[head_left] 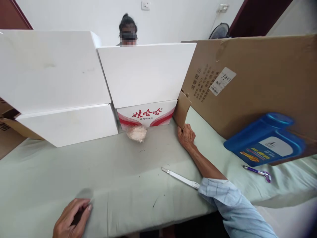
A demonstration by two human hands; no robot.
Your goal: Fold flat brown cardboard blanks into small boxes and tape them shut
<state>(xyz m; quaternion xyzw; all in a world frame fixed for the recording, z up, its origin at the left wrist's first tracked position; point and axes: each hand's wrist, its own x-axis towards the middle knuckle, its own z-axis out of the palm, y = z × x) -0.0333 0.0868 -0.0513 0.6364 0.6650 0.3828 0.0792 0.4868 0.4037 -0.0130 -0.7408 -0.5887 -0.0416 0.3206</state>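
Beside the printed box (147, 114), my right hand (186, 136) pinches some cardboard (182, 107). My left hand (73, 218) (thumb and fingertips slightly apart) is curled at the tabletop (123, 180).

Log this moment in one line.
right hand: touching cardboard piece, lower end | left hand: no visible item, green cloth beneath | white cutter: on cloth, near right sleeve | pale bundle: before red-lettered box

Desk (49, 172): pale green cloth (119, 165), scattered dark specks (155, 202)
Back: lower white box (71, 124), red-lettered carton (146, 113), pale lump (137, 133) just before it
Front: white cutter (182, 178)
Right: purple pen (255, 170) beside big brown carton (252, 89)
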